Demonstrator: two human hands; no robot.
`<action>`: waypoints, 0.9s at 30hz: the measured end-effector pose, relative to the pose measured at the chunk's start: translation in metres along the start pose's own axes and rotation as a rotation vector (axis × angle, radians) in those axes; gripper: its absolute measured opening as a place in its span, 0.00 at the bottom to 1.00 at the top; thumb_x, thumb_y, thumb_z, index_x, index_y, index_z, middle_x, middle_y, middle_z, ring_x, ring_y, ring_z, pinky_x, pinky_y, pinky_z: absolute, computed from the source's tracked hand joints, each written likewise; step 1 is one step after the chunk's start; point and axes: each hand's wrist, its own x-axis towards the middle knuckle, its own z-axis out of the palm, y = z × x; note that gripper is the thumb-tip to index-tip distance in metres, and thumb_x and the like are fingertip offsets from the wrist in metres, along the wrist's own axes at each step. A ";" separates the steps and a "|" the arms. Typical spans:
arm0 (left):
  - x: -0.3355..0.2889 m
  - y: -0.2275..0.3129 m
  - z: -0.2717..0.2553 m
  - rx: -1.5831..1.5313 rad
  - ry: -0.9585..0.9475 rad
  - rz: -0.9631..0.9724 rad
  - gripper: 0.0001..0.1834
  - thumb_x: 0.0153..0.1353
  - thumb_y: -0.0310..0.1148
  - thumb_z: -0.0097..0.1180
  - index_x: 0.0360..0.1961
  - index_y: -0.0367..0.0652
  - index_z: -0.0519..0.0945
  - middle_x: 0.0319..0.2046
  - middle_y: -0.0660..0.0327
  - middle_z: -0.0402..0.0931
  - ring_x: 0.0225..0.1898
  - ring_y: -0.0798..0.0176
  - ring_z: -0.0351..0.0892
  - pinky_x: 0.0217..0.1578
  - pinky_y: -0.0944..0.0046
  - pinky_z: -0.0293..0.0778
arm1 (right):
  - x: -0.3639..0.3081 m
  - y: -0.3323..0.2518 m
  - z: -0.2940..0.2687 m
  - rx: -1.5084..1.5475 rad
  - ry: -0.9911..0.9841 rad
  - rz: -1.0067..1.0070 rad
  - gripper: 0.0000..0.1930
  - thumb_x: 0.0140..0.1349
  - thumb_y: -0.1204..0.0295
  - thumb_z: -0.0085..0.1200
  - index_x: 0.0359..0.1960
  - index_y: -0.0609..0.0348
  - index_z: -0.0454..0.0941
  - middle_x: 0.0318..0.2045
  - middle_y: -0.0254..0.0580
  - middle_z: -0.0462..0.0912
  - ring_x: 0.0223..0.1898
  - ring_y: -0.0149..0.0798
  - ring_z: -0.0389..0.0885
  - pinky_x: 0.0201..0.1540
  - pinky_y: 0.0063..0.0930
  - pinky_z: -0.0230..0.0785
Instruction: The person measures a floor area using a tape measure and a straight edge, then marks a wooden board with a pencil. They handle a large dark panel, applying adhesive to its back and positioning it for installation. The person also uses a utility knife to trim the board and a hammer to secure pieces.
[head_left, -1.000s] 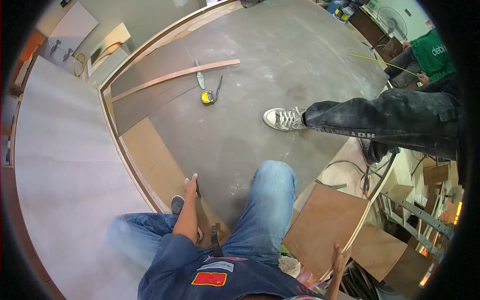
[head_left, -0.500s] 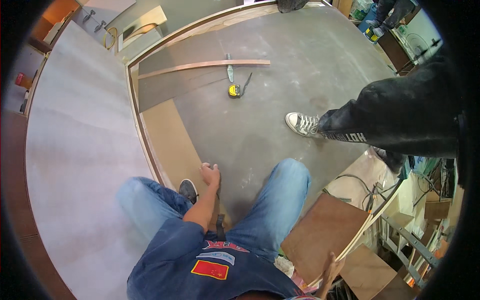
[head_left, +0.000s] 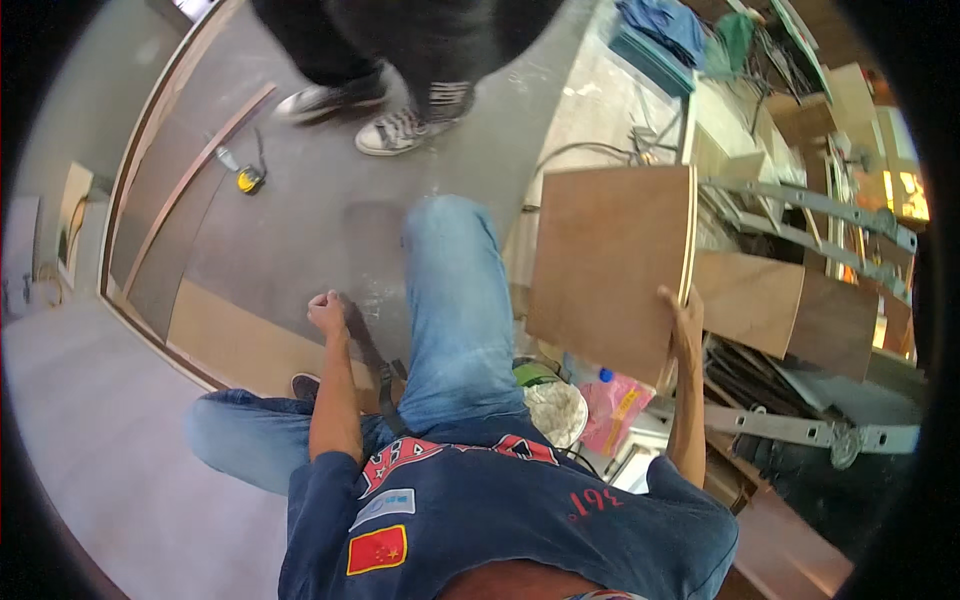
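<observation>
Right hand (head_left: 683,325) clamps the brown board (head_left: 610,260) at its right edge, beside the right knee (head_left: 452,225). Left hand (head_left: 326,312), curled shut and seemingly empty, hangs over the grey sheet (head_left: 285,235). Broad board (one-edge hold) probably handles steadier with both hands.

L hand (head_left: 327,313) curled, can't tell if holding anything. Co-worker's blk trousers (head_left: 320,40) blurry, cut off by top edge. Dark shoe (head_left: 305,384) partly hidden behind jeans (head_left: 245,430).
</observation>
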 end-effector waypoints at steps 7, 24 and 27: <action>-0.012 -0.026 0.008 0.458 -0.177 0.312 0.25 0.51 0.38 0.65 0.44 0.32 0.75 0.43 0.45 0.72 0.49 0.49 0.70 0.52 0.54 0.68 | 0.055 0.021 0.023 0.511 0.074 0.040 0.25 0.56 0.64 0.62 0.49 0.70 0.71 0.41 0.43 0.78 0.41 0.34 0.77 0.44 0.28 0.71; -0.002 -0.004 0.000 0.860 -0.677 0.272 0.54 0.39 0.60 0.70 0.62 0.37 0.65 0.63 0.34 0.51 0.65 0.36 0.52 0.64 0.47 0.54 | 0.219 0.049 0.144 1.044 0.012 0.105 0.25 0.55 0.74 0.59 0.52 0.72 0.66 0.43 0.50 0.77 0.41 0.42 0.81 0.45 0.33 0.77; -0.002 0.009 0.000 0.938 -0.776 0.167 0.60 0.38 0.64 0.68 0.66 0.37 0.60 0.66 0.31 0.45 0.67 0.35 0.47 0.65 0.48 0.53 | 0.234 0.051 0.190 1.136 -0.028 0.108 0.24 0.56 0.73 0.59 0.52 0.72 0.67 0.43 0.51 0.77 0.42 0.43 0.81 0.46 0.34 0.77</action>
